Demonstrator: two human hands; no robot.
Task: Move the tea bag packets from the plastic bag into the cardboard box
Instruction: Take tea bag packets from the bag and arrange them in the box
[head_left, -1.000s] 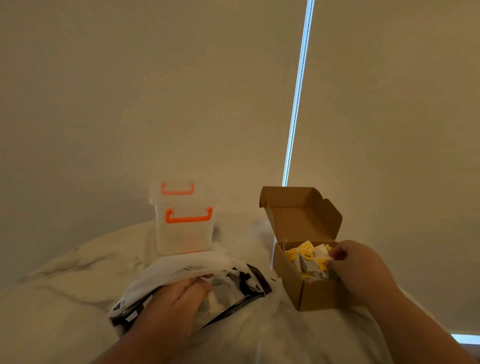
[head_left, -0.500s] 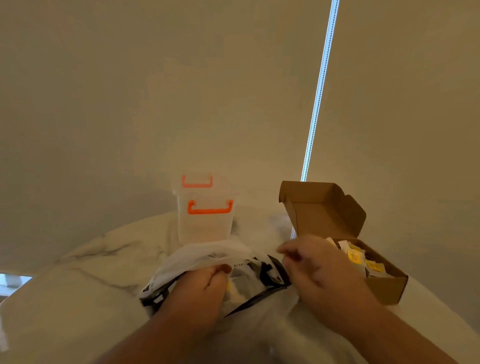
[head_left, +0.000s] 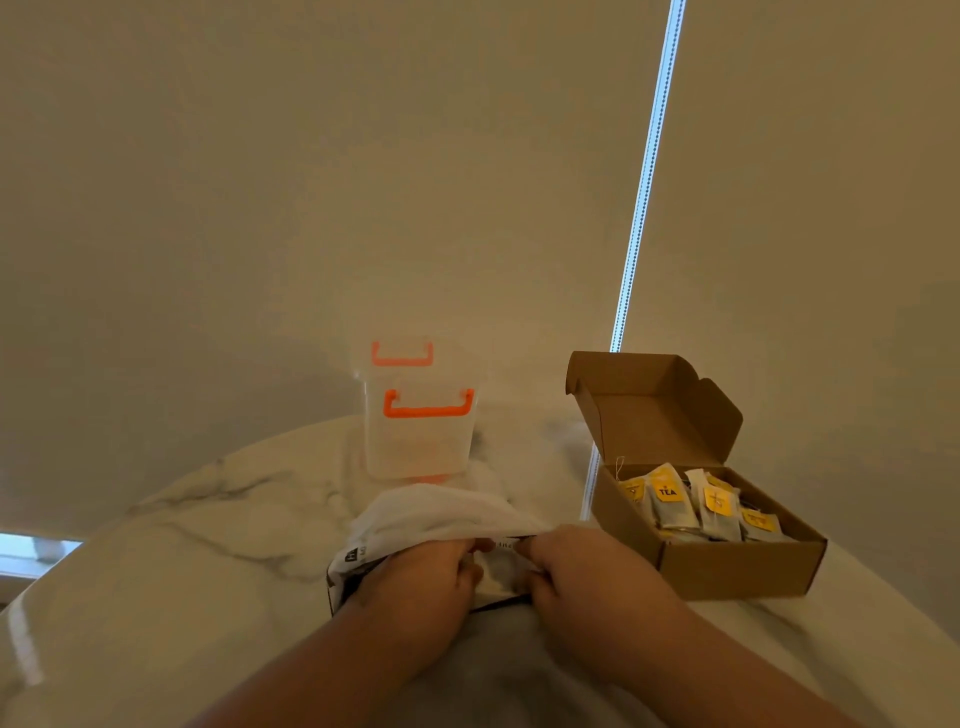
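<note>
A white plastic bag (head_left: 431, 514) with black trim lies on the marble table in front of me. My left hand (head_left: 421, 577) grips the bag's open mouth on its left side. My right hand (head_left: 582, 566) has its fingers curled at the mouth's right side, on the bag's edge; what lies inside is hidden. To the right stands an open brown cardboard box (head_left: 727, 566), lid flap up, holding several tea bag packets (head_left: 696, 504) with yellow tags.
A clear plastic container (head_left: 418, 431) with orange handles stands behind the bag. The round marble table (head_left: 182, 571) curves away at left and right. A beige blind with a bright vertical gap (head_left: 644, 182) hangs behind.
My right hand left the cardboard box and came left to the mouth of the plastic bag. The left hand has stayed on the bag.
</note>
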